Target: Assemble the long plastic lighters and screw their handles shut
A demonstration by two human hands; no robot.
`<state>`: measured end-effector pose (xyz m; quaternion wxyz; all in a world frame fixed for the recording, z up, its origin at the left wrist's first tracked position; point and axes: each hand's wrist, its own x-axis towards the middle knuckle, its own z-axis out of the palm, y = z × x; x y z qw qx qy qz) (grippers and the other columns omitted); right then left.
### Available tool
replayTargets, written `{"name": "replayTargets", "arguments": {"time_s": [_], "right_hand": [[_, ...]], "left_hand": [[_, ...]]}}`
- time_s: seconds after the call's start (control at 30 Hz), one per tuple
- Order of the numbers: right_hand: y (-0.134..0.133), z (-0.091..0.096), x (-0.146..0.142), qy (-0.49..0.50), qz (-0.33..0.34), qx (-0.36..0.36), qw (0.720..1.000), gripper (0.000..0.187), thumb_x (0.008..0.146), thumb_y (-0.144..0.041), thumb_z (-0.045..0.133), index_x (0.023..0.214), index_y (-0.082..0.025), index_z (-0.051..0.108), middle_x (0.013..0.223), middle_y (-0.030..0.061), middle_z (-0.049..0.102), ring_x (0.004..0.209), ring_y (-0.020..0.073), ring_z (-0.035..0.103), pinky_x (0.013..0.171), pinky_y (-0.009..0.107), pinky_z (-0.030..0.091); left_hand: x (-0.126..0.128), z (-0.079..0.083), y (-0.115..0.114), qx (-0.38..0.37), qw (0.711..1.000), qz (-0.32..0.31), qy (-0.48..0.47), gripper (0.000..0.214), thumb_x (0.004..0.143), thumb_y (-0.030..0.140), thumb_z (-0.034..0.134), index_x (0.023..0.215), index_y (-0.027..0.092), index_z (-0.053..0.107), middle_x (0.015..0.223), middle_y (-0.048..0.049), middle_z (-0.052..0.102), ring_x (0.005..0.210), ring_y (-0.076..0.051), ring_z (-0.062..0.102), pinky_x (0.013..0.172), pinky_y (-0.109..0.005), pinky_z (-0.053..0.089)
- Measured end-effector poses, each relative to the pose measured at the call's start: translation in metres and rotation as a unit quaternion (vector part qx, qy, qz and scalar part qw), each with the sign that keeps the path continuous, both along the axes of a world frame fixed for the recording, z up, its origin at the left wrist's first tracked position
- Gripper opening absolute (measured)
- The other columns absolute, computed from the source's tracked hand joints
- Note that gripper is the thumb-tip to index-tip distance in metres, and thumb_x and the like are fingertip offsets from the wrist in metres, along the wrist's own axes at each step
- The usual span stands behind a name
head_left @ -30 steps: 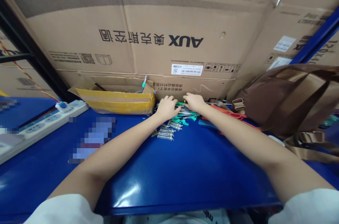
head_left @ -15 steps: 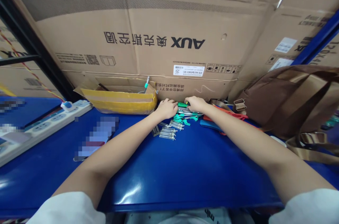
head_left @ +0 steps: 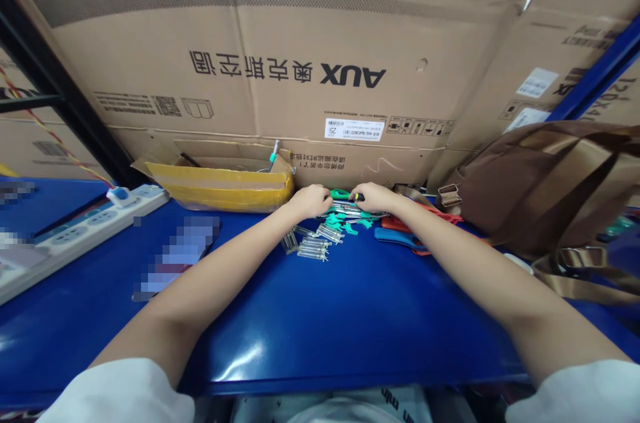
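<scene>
At the back of the blue table, my left hand (head_left: 314, 200) is closed, its fingertips at the left end of a green piece (head_left: 340, 194). My right hand (head_left: 371, 198) is closed on a small black-and-yellow piece (head_left: 359, 197) at the other end of that green piece. Whether the two pieces are joined I cannot tell. Under and in front of the hands lies a pile of thin metal rods with green plastic ends (head_left: 345, 213). Nearer to me, several small clear tubes (head_left: 313, 248) lie in rows on the table.
An open carton with yellow tape (head_left: 220, 188) stands left of my hands. A phone-like blurred item (head_left: 180, 256) and a white power strip (head_left: 75, 236) lie further left. Blue and orange handles (head_left: 397, 236) and a brown bag (head_left: 545, 190) are at the right. Tall cardboard (head_left: 280, 23) backs the table (head_left: 340, 323).
My left hand has curled its fingers in toward the green piece. More of the black-and-yellow piece shows at my right fingertips. The view has shifted slightly.
</scene>
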<state>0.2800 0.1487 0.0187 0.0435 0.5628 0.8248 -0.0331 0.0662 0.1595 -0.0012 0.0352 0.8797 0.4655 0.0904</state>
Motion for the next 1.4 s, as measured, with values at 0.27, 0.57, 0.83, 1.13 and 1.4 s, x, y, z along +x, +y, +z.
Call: {"name": "replayTargets", "arguments": {"time_s": [0.27,0.57,0.83,1.13,1.4], "right_hand": [[-0.014,0.008,0.002,0.028,-0.023,0.082,0.996,0.035,0.099,-0.038,0.062,0.129,-0.020,0.062,0.132,0.0100,0.063,0.110,0.0230,0.065,0.092,0.045,0.058],[-0.084,0.015,0.016,0.103,0.078,0.104,0.986,0.036,0.102,-0.021,0.047,0.137,-0.015,0.053,0.127,0.0145,0.059,0.113,0.0252,0.062,0.102,0.040,0.051],[-0.091,-0.001,-0.020,0.099,0.112,0.075,0.986,0.032,0.102,-0.026,0.047,0.132,-0.017,0.058,0.120,0.0131,0.059,0.105,0.0243,0.064,0.095,0.037,0.051],[-0.098,0.004,-0.007,0.072,0.049,0.057,0.995,0.026,0.098,-0.029,0.051,0.119,-0.016,0.060,0.124,0.0173,0.066,0.114,0.0324,0.063,0.092,0.041,0.049],[-0.140,0.019,0.030,0.035,0.074,-0.045,0.996,0.010,0.082,-0.024,0.062,0.089,-0.023,0.054,0.080,0.0003,0.067,0.065,0.0163,0.059,0.056,0.026,0.037]], "left_hand": [[-0.001,0.014,-0.011,0.039,0.999,-0.013,-0.022,0.036,0.099,0.036,0.062,0.129,0.016,0.060,0.129,-0.0113,0.062,0.110,-0.024,0.065,0.093,-0.045,0.058],[-0.022,0.020,-0.092,0.021,0.986,-0.161,-0.041,0.021,0.097,0.024,0.055,0.103,0.020,0.074,0.103,-0.0056,0.070,0.100,-0.022,0.067,0.093,-0.035,0.054],[-0.052,-0.003,-0.149,0.029,0.991,-0.128,-0.018,0.033,0.095,0.023,0.052,0.123,0.015,0.067,0.118,-0.0140,0.063,0.111,-0.032,0.057,0.097,-0.049,0.049],[-0.063,-0.006,-0.137,0.023,0.993,-0.114,-0.011,0.031,0.094,0.023,0.054,0.123,0.017,0.066,0.122,-0.0125,0.060,0.109,-0.029,0.057,0.094,-0.045,0.050],[-0.065,-0.013,-0.131,0.031,0.992,-0.123,-0.027,0.030,0.097,0.025,0.054,0.124,0.018,0.065,0.119,-0.0127,0.061,0.107,-0.029,0.058,0.092,-0.046,0.051]]}}
